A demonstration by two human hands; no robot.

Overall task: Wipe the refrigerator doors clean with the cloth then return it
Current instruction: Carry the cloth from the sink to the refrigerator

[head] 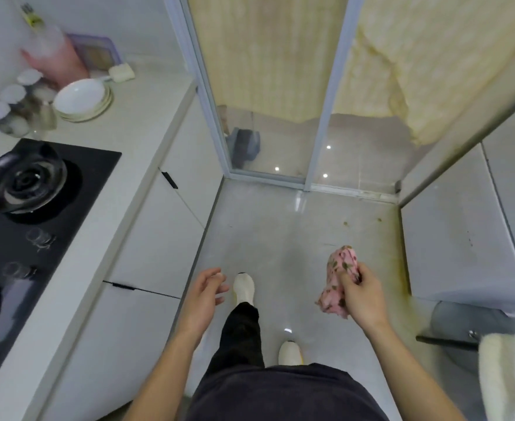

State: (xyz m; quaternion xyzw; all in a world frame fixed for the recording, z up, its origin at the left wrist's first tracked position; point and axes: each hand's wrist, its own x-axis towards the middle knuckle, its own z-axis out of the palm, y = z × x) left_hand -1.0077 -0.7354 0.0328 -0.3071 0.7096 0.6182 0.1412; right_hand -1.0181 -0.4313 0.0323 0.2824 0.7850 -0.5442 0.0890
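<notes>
My right hand (364, 299) grips a bunched pink floral cloth (339, 278), held above the floor at the lower right of the head view. My left hand (203, 294) hangs empty with relaxed fingers, palm turned inward, over the floor beside the counter. A tall white appliance face (456, 238) with a vertical seam stands at the right; I cannot tell whether it is the refrigerator. The cloth touches none of the surfaces.
A white counter (134, 141) runs along the left with a black gas hob (37, 189), stacked white plates (83, 100) and jars. A glass sliding door (280, 117) with yellow curtain is ahead. A grey bin (465, 326) sits at the right. My feet stand on the tiled floor (295, 232).
</notes>
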